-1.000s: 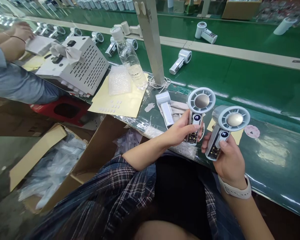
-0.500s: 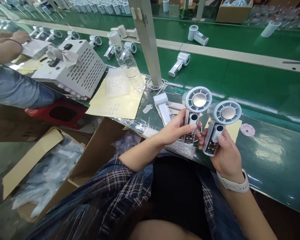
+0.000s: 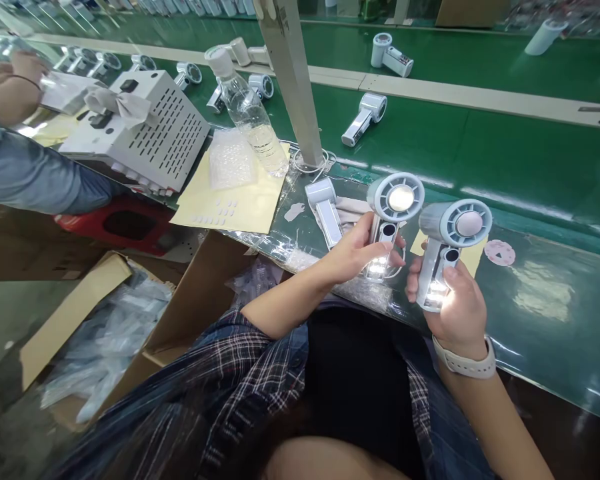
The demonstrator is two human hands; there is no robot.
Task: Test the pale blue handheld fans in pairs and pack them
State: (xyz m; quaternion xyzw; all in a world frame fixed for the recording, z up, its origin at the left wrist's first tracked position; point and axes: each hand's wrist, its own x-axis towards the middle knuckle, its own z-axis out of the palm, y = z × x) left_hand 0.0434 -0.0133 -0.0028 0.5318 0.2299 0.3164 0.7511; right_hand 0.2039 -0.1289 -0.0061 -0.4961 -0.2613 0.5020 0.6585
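My left hand (image 3: 357, 252) is closed around the handle of a light-blue handheld fan (image 3: 398, 197), its round head up and its handle glowing bright. A second such fan (image 3: 450, 223) stands upright in my right hand (image 3: 460, 303), thumb on the handle front near a dark round spot; its lower handle also shines. The two fans are apart, side by side over the bench edge. Just left of my left hand, another fan (image 3: 325, 207) lies on the bench by a grey cloth (image 3: 353, 210).
A metal post (image 3: 300, 100), a water bottle (image 3: 255, 120), a yellow sheet (image 3: 250, 213) and a white vented box (image 3: 165, 133) stand or lie to the left. Fans lie on the green belt (image 3: 430, 133). A co-worker's arm (image 3: 35, 173) is at far left; an open carton (image 3: 180, 313) is below.
Bright lights have come on in both fan handles. The right fan has moved slightly right and turned, away from my left hand's fan.
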